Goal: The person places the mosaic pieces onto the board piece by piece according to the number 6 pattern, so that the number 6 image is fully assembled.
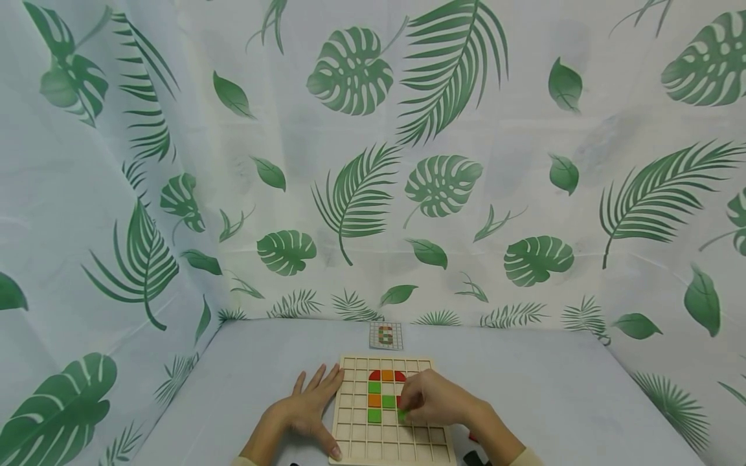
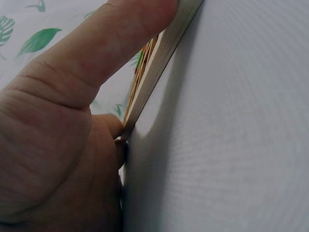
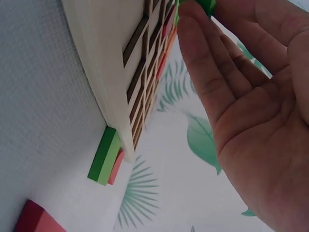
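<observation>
A green block (image 1: pixel 402 415) sits at the fingertips of the right hand (image 1: pixel 436 399), which pinches it low over the grid of a wooden board (image 1: pixel 390 450). We find the block at the tips of the curled fingers, well away from the palm, one row below a red piece that the same fingers partly cover; whether its underside touches the board we cannot tell. On the board we count other pieces in place: two rounded red ones flanking an orange square (image 1: pixel 387 375) in the top row of the figure, then, down its left column, green, orange and green, with another green square (image 1: pixel 388 402) beside the lower orange one. At the board's left side we see the left hand (image 1: pixel 309 408), its fingers spread, fingertips at the edge and thumb on the near corner, grasping no block. Beyond the far edge lies a small card (image 1: pixel 386 336) printed with a similar coloured figure on a grid. From the right wrist we spot a loose green block (image 3: pixel 104 157) and a red piece (image 3: pixel 116 166) beside the board, with a red block (image 3: pixel 36 220) farther off. Behind the pale table (image 1: pixel 553 388) we see a leaf-patterned curtain (image 1: pixel 361 213).
</observation>
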A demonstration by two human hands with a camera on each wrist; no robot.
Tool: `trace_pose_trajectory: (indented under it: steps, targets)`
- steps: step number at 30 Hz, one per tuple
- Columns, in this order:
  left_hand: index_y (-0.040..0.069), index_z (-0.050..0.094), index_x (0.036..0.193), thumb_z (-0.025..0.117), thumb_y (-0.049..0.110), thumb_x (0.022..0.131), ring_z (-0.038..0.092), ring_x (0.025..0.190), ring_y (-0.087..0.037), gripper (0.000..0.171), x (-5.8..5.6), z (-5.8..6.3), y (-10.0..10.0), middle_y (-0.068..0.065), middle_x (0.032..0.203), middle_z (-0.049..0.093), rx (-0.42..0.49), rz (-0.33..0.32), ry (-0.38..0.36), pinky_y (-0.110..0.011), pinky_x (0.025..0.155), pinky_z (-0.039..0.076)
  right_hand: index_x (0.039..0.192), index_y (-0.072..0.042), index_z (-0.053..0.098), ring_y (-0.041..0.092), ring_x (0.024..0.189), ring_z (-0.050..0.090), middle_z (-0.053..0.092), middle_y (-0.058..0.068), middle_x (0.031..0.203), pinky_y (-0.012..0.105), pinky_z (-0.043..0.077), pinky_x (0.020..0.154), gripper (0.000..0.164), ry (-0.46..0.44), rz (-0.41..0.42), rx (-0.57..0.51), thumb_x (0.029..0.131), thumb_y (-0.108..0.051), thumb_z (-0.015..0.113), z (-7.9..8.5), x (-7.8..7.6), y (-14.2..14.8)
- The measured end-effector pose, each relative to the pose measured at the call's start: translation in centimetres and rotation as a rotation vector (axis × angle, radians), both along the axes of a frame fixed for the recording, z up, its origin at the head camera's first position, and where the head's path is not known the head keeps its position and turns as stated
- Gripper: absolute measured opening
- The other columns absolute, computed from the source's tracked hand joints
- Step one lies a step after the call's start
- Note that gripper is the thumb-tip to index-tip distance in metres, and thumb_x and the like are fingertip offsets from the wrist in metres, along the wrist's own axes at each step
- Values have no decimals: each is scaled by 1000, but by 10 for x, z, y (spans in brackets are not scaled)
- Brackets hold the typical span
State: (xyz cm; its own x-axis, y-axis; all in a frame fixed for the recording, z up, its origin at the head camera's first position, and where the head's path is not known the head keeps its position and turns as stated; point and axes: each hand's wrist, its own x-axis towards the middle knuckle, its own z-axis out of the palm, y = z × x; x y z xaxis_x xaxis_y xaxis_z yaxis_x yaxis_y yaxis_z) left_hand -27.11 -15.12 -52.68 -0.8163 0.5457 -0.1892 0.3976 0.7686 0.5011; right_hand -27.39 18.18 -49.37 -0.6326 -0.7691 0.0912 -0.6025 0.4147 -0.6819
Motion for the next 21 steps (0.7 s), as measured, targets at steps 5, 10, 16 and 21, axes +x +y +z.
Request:
trace_pose_trajectory:
  steps: [5,10,16,21]
  targets:
    - [11,10,168,94,68,56,-7,162,-42,151,0,-1,0,-13,177,1,1,1,-4,-74,122,-9,87,-15,83,-5,75,61,76,-9,89,19,56,66,9,-2,-13,54,84,-7,85,-1,1,-1]
    - [12,9,168,94,68,56,-7,162,-42,151,0,-2,0,-13,177,1,1,1,-6,-74,122,-9,88,-15,83,-5,76,62,75,-10,91,18,56,67,11,-7,-40,86,84,-5,84,-1,1,-2]
    - [12,9,168,94,67,57,-6,162,-42,150,-1,-1,0,-12,177,1,-5,-3,2,-73,123,-9,90,-14,84,-5,76,63,75,-11,92,18,56,68,13,-17,-73,116,83,-4,84,0,0,-4]
    - [12,9,168,94,66,58,-6,162,-41,149,-1,-1,0,-12,177,1,-10,-6,2,-73,123,-8,91,-15,84,-5,75,62,74,-13,91,17,55,68,14,-1,-89,152,82,-4,85,0,0,-6]
